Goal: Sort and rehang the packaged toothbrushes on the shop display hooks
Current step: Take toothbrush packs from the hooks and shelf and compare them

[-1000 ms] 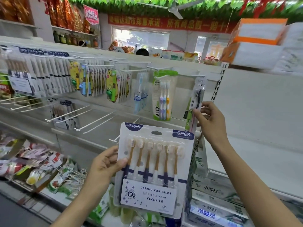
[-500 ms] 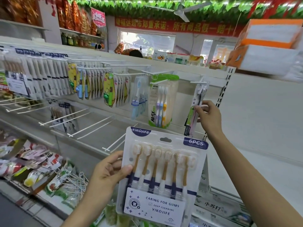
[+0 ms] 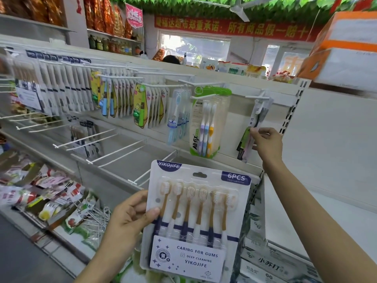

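On the white shop display rack (image 3: 234,119), at its right end, the slim clear toothbrush pack (image 3: 254,121) is now hanging from its hook (image 3: 257,97), the right hand (image 3: 267,142) still pinching it. The left hand (image 3: 130,215) is gripping the white six-brush card (image 3: 195,221), waiting lower down.

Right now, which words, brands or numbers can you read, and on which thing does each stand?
"YIKOJIFE", "6PCS", "CARING FOR GUMS", "DEEP CLEANING": six-pack in the left hand.
"All-fix": green pack.
"小苏打": boxes.
"所有商品假一赔十": red banner; its start is blurred.
Slim pack in the right hand, other hanging packs: too small.
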